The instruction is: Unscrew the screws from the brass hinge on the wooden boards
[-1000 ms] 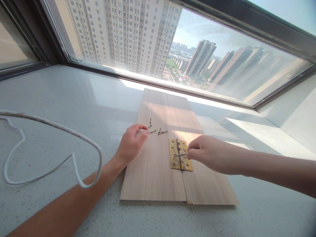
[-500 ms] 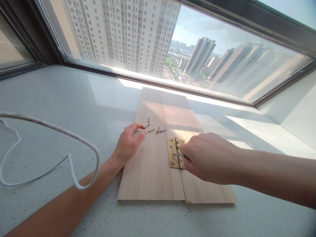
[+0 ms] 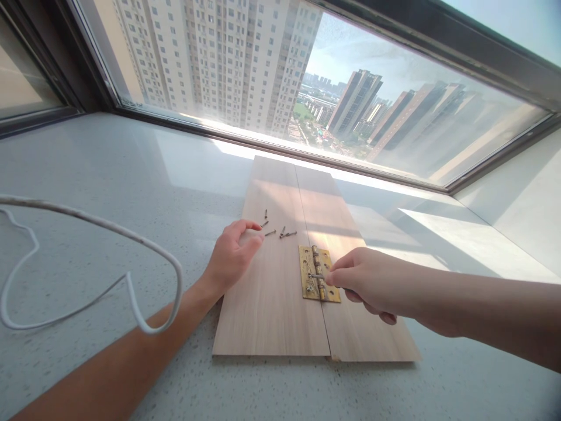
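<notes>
A screwdriver (image 3: 318,276) is held in my right hand (image 3: 372,280), the thumb and forefinger pinched around it and most of the handle hidden. Its tip touches the left leaf of a brass hinge (image 3: 323,292), low on that leaf. This hinge lies across the seam between a left wooden board (image 3: 272,298) and a right wooden board (image 3: 368,339). My left hand (image 3: 234,251) rests at the left board's edge, thumb and forefinger apart. Several loose screws (image 3: 272,233) lie on the board just beyond its fingertips.
Both boards lie on a pale speckled sill (image 3: 109,152) below a dark-framed window (image 3: 280,149). A white cable (image 3: 131,234) loops at the left, in front of my left forearm. Sunlight and shadow cross the boards.
My right hand has rolled round on the screwdriver and shifted slightly right, uncovering more of the hinge's right leaf. My left hand stays about where it was.
</notes>
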A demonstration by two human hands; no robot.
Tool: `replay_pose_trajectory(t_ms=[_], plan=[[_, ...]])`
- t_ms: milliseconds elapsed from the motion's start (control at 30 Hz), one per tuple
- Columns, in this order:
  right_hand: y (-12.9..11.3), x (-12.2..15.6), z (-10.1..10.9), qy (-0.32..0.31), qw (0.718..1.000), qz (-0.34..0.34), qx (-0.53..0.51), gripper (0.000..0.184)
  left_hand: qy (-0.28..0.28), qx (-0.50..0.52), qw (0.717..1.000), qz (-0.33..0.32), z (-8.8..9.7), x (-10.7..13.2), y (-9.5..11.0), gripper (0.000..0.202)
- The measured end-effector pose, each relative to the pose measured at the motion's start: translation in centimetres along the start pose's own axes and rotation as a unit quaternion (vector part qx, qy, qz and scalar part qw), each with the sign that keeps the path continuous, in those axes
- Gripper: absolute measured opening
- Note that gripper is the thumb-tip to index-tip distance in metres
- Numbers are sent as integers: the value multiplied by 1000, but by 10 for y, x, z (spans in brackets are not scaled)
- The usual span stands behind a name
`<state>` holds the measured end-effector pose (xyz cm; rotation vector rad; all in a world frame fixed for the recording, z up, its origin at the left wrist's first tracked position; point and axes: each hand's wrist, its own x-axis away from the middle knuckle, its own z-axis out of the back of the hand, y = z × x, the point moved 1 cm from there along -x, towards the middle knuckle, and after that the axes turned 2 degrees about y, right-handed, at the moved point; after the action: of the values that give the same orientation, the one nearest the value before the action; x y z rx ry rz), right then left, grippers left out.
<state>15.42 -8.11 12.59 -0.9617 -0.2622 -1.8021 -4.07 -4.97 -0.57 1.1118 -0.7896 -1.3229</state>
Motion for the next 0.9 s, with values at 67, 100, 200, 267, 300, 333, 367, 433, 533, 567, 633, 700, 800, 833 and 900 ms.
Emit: replay_pose_trajectory(t_ms=[67,100,200,267,300,333,367,433,533,567,633,700,800,833,900], plan=[[4,-1,-3,-1,998,-22,-50,20,-3,-2,1000,1,0,0,0,20],[5,-2,-4,3,997,-35,-70,17,-3,-3,1000,1,0,0,0,20],[4,-5,-3,11,996,-49,-77,19,0,-3,1000,-1,0,0,-1,19],[1,-6,-2,16,1000,-23,-14,21,-1,-3,1000,-2,0,0,-1,19],[-1,-6,-1,26,999,2,43,22,-2,-3,1000,-2,0,0,-1,19],[-2,-6,-1,40,992,34,112,24,-2,-3,1000,-2,0,0,-1,19],[-4,-5,-2,58,978,71,186,26,-2,-4,1000,-2,0,0,-1,19],[-6,-3,-4,94,935,136,312,32,-1,-6,1000,-3,1,0,-1,19],[-8,-1,-6,121,883,180,416,35,1,-9,1000,-6,1,1,0,20],[-9,-1,-6,120,868,191,443,35,1,-10,1000,-8,1,1,0,20],[-10,0,-4,98,824,225,510,28,1,-11,1000,-10,1,1,0,20],[-10,0,-1,72,758,279,585,16,-1,-11,1000,-11,1,1,1,21],[-11,-1,2,68,672,343,653,15,-2,-10,1000,-15,1,1,1,21],[-13,-1,3,77,670,347,652,14,-2,-11,1000,-17,1,1,1,21],[-18,-1,3,108,712,327,612,18,-2,-12,1000,-19,1,1,1,21]])
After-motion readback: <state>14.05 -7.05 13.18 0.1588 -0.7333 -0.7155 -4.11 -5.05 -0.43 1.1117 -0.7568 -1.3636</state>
